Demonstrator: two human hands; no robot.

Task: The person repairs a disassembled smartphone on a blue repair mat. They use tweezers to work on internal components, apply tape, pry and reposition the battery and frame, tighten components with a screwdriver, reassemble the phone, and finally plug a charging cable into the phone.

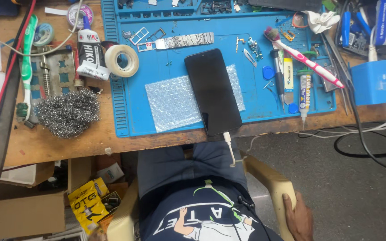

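My right hand (298,216) grips the end of the beige chair armrest (269,178) at the lower right, beside my lap. My left hand is out of sight. On the wooden bench in front of me a black phone (213,91) lies screen-up and dark, partly on a sheet of bubble wrap (173,105), both on a blue work mat (170,58). A white cable (229,145) is plugged into the phone's near end and hangs over the bench edge toward my lap. Neither hand touches the phone.
On the mat lie a pink toothbrush (307,60), glue tubes (304,96), a patterned metal strip (184,41) and small parts. A tape roll (121,60), steel wool (68,114) and a green toothbrush (25,58) sit left. A blue box (378,80) with cables stands right. Cardboard boxes (23,209) are below.
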